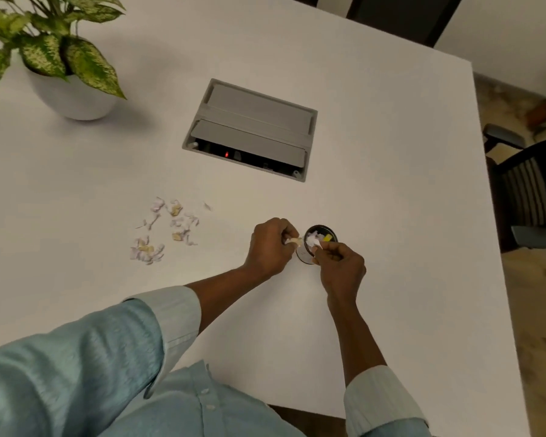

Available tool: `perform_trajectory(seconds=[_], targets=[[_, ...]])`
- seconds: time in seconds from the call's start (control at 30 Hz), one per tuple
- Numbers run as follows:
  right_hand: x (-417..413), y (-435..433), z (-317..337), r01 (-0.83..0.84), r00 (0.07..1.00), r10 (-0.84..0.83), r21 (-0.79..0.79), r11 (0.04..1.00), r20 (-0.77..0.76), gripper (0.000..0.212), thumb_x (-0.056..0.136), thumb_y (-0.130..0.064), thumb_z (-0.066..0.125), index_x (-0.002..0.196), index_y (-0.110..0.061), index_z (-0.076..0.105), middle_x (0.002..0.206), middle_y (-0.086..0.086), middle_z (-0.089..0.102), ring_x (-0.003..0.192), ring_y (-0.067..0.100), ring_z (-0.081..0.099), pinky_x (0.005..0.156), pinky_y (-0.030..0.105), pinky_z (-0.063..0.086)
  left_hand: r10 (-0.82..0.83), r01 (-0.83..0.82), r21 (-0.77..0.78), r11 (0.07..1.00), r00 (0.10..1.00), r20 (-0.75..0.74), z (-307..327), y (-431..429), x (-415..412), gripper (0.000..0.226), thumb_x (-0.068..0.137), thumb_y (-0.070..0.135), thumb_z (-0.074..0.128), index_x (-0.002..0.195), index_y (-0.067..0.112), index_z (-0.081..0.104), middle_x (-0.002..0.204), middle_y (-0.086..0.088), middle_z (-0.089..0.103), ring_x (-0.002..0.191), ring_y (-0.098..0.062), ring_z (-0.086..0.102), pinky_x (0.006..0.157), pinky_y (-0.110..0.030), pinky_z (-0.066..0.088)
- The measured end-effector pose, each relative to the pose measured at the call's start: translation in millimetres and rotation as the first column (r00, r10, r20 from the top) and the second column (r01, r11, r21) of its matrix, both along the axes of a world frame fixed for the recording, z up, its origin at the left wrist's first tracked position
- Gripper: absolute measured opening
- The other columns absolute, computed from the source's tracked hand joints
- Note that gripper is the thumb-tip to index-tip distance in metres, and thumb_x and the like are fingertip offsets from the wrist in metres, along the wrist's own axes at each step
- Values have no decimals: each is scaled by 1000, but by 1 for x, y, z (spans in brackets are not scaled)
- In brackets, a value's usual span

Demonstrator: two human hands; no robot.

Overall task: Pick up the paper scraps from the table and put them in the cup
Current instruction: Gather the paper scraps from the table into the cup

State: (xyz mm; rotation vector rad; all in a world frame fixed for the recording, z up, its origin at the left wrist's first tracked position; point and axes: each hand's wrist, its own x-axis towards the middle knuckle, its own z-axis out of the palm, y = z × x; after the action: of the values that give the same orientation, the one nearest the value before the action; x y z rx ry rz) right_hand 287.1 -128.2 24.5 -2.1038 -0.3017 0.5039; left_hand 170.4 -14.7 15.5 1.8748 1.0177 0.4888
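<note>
shirt: light blue, soft and a bit shiny, thin stripes | buttons: small, pale, in a row down the front | sleeves: both rolled up, paler cuffs turned back | left hand (pixel 270 247): bare | right hand (pixel 339 266): bare

Head camera looks steeply down, close over the white table (pixel 375 184).
</note>
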Motion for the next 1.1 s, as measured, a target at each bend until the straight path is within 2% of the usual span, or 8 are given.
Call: perform_trajectory(seconds=[0.17,0.33,0.5,0.7,0.8,0.9,1.0,1.1], targets=[[27,7,-1,-82,984,100,-124,989,148,15,79,-19,85,92,-15,78,82,-2,74,72,7,69,74,28,58,-114,115,7,993,990,-86,-4,-3,41,15,75,7,79,85,16,72,87,3,70,74,-14,61,67,-32,52],[47,14,-9,-148,945,225,-303,941,237,17,85,-13,76,102,-13,77,100,6,71,87,21,67,74,23,40,-262,289,78,954,932,-250,-9,1,73,11,80,6,71,90,11,70,92,-5,68,83,-22,62,71,-33,49],[53,13,-17,-179,924,272,-325,929,268,21,90,-7,64,106,-9,77,101,12,73,91,28,68,76,28,47,-358,413,133,901,881,-310,-17,3,83,14,81,5,70,94,5,66,95,-11,64,85,-21,52,74,-38,46],[48,3,-23,-156,916,240,-265,952,322,29,92,2,55,106,-11,76,106,7,74,93,25,70,80,28,51,-246,307,229,924,934,-260,-12,1,67,32,82,9,71,112,14,60,115,0,57,109,-18,47,64,-39,53],[40,-2,-28,-167,905,252,-258,951,343,24,92,-4,60,105,-19,75,108,0,72,96,23,70,79,38,58,-216,297,237,925,924,-316,-21,2,40,43,82,0,66,121,13,55,125,-1,52,115,-19,48,62,-38,52],[31,-6,-31,-184,885,280,-272,945,372,26,88,-6,65,105,-23,70,108,-4,65,100,21,65,73,39,57,-201,318,243,916,890,-409,-39,2,6,41,88,10,67,126,11,51,129,-2,48,119,-24,48,59,-37,52],[22,-7,-32,-234,823,358,-311,921,441,29,84,-7,68,109,-23,64,113,-4,59,107,20,57,69,37,55,-286,453,179,873,773,-566,-59,0,-23,62,89,31,72,139,7,44,147,-10,39,137,-32,39,89,-43,54],[21,-7,-36,-280,763,431,-355,892,481,40,84,-12,70,122,-20,61,129,1,57,117,25,53,83,41,55,-377,564,49,824,611,-696,-79,-2,-44,96,88,49,71,155,2,21,168,-21,5,157,-37,3,123,-47,28]])
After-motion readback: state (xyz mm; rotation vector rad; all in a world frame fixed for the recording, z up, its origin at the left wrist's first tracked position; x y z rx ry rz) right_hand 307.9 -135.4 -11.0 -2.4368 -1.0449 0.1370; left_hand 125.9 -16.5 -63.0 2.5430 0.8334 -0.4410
